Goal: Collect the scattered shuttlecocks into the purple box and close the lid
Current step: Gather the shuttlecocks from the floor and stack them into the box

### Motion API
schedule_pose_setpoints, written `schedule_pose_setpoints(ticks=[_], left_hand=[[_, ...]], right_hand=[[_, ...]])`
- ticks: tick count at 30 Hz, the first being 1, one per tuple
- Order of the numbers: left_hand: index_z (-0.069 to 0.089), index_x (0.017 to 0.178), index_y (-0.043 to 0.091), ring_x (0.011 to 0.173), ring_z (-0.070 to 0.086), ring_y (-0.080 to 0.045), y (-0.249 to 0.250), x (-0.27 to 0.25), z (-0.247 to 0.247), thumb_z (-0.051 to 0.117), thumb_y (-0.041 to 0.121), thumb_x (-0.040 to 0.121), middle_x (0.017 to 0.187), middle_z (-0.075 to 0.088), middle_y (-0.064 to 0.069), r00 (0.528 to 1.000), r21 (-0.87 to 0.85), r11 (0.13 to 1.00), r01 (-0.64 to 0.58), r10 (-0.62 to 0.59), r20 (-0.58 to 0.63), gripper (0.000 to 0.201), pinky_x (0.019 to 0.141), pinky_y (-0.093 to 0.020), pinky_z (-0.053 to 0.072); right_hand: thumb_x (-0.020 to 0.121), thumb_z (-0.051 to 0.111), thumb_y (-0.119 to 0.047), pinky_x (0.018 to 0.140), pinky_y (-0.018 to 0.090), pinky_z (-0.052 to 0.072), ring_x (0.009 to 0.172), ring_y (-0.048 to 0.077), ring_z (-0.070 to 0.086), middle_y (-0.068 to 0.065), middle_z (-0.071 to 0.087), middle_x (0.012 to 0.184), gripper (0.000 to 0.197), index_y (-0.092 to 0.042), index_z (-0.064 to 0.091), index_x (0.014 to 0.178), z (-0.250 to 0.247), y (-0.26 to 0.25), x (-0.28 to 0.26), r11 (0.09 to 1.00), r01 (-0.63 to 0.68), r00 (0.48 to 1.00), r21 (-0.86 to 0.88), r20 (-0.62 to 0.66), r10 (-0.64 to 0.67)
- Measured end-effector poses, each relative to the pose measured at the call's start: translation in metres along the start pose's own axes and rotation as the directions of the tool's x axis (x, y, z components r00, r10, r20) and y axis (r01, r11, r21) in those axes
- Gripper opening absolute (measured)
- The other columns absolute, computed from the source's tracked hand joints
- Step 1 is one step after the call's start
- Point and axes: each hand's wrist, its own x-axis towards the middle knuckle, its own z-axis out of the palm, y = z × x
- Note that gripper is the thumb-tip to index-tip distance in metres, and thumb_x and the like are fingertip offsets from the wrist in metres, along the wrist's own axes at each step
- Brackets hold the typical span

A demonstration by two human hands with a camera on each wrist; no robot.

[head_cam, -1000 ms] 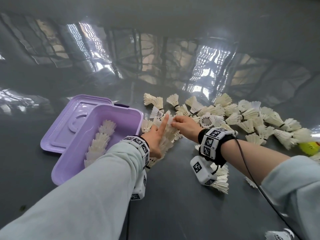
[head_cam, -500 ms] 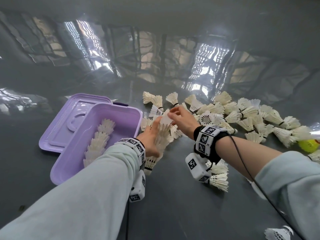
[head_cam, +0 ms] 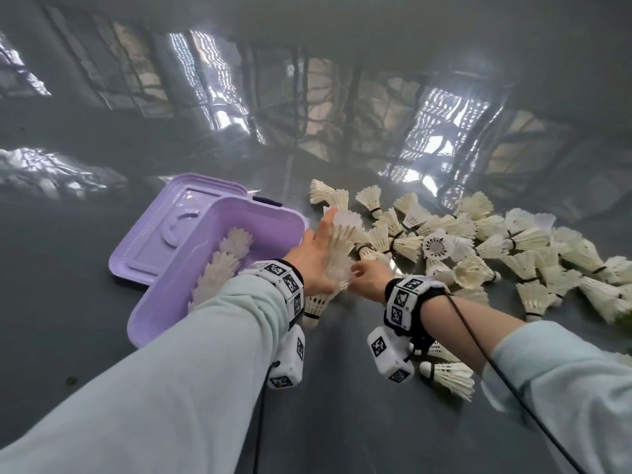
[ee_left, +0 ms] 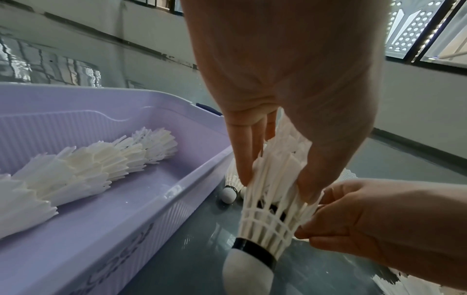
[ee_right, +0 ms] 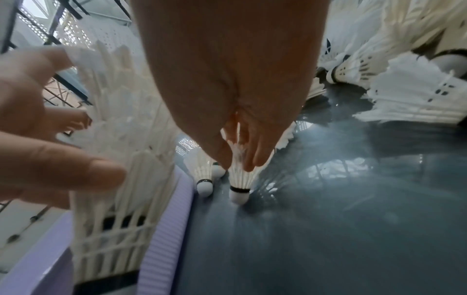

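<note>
Nested shuttlecock stack [head_cam: 337, 254] held in left hand [head_cam: 313, 258], cork-down, purple box [head_cam: 219, 254] immediately frame-left; right hand [head_cam: 367, 280] pinching stack's skirt.

Lilac ribbed plastic box [head_cam: 219, 234], creamy-white feather shuttlecocks [head_cam: 513, 241] with black bands and white cork tips, glossy dark-grey floor [head_cam: 342, 422], black-and-white checker-tag wristbands [head_cam: 407, 299], pale mint sleeves [head_cam: 171, 388].

Glossy dark grey floor [head_cam: 342, 422], mirror-like, wavy bright reflections of windows and dark framing across far half. Pale wall [ee_left: 417, 95] with dark baseboard strip along floor edge. Large window [ee_left: 429, 30], dark frames, perforated white panel behind glass, dotted light strip along 1 mullion. Daylight, diffuse.
</note>
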Motion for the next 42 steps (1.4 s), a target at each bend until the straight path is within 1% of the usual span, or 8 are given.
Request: schedule_pose_setpoints(ticks=[4,8,10,16,23,28,35,42], left_hand=[[-0.025,0.134,0.051,0.098,0.059,-0.043,-0.005,0.001,0.000,0.081,0.020,0.062,0.127,0.038,-0.016,0.999,0.010,0.999,0.043,-0.043,0.002,0.132,0.084,-0.050,0.053],[-0.029,0.130,0.056,0.112,0.055,-0.042,-0.006,0.001,0.005,0.083,0.015,0.059,0.147,0.026,-0.019,0.995,0.040,0.996,0.081,-0.083,0.062,0.139,0.090,-0.049,0.051],[-0.032,0.126,0.060,0.110,0.057,-0.042,-0.004,-0.001,0.010,0.084,0.012,0.057,0.150,0.024,-0.019,0.992,0.051,0.996,0.076,-0.081,0.097,0.143,0.085,-0.051,0.053],[-0.029,0.131,0.058,0.095,0.058,-0.038,0.006,-0.003,0.009,0.081,0.016,0.054,0.119,0.041,-0.011,0.988,0.080,0.997,-0.001,-0.011,0.152,0.140,0.078,-0.050,0.056],[-0.033,0.133,0.053,0.096,0.058,-0.036,0.016,-0.013,-0.004,0.077,0.016,0.061,0.124,0.037,-0.011,0.988,0.135,0.990,-0.047,0.026,0.154,0.137,0.080,-0.049,0.055],[-0.033,0.138,0.045,0.090,0.062,-0.038,0.011,-0.021,-0.023,0.067,0.035,0.077,0.131,0.040,-0.010,0.998,0.230,0.973,-0.034,0.047,-0.051,0.118,0.080,-0.048,0.054],[-0.017,0.149,0.033,0.086,0.062,-0.032,-0.015,-0.036,-0.052,0.060,0.028,0.082,0.133,0.042,-0.007,0.917,0.264,0.955,0.138,-0.022,-0.398,0.102,0.069,-0.043,0.053],[-0.007,0.148,0.035,0.093,0.063,-0.034,-0.063,-0.042,-0.061,0.057,0.026,0.083,0.134,0.051,-0.006,0.879,0.226,0.942,0.249,-0.122,-0.462,0.092,0.072,-0.038,0.049]], right_hand=[[0.085,0.062,-0.020,0.069,0.031,0.052,0.080,0.022,0.064,0.010,0.071,0.086,0.016,-0.008,0.068,0.075,-0.025,-0.003,0.004,0.999,-0.008,0.985,-0.047,-0.175,-0.001],[0.092,0.055,-0.020,0.079,0.034,0.054,0.082,0.019,0.062,0.003,0.067,0.090,0.015,-0.010,0.066,0.089,-0.079,-0.020,0.006,0.974,0.152,0.874,0.166,-0.483,-0.054],[0.093,0.054,-0.019,0.071,0.024,0.050,0.076,0.011,0.058,-0.003,0.063,0.085,0.014,-0.010,0.064,0.093,-0.100,-0.031,-0.005,0.933,0.268,0.828,0.240,-0.553,-0.095],[0.091,0.057,-0.019,0.060,0.019,0.040,0.065,0.006,0.050,-0.005,0.059,0.074,0.013,-0.013,0.063,0.082,-0.099,-0.037,-0.035,0.914,0.311,0.913,0.259,-0.349,-0.211],[0.085,0.055,-0.014,0.071,0.036,0.047,0.072,0.018,0.054,0.008,0.063,0.081,0.017,-0.003,0.067,0.082,-0.092,-0.049,-0.031,0.958,0.241,0.961,0.156,-0.175,-0.214],[0.080,0.057,-0.017,0.078,0.047,0.052,0.074,0.023,0.057,0.014,0.066,0.082,0.016,-0.004,0.067,0.080,-0.101,-0.070,-0.027,0.927,0.274,0.951,0.256,-0.214,-0.222],[0.087,0.052,-0.018,0.070,0.030,0.043,0.072,0.014,0.050,0.001,0.059,0.077,0.018,-0.019,0.062,0.072,-0.094,-0.127,-0.035,0.822,0.455,0.885,0.343,-0.279,-0.373],[0.100,0.035,-0.022,0.072,0.030,0.036,0.085,0.022,0.051,0.009,0.056,0.097,0.023,-0.005,0.041,0.114,-0.047,-0.161,-0.026,0.860,0.469,0.877,0.202,-0.218,-0.428]])
